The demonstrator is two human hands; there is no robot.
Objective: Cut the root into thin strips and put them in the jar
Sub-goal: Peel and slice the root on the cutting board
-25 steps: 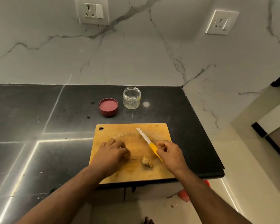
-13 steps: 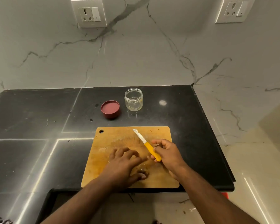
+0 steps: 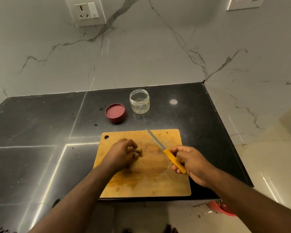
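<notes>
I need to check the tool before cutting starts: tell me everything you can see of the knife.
The knife is small, with a yellow, plastic-looking handle and a narrow, pale blade. The right hand grips the handle. The blade points up-left, away from the person, above the wooden cutting board, apart from the root.

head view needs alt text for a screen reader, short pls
On a wooden cutting board, a person's left hand grips a small piece of root while the right hand holds a yellow-handled knife raised beside it. Behind the board, on the black counter, stand an open glass jar and its red lid.
</notes>
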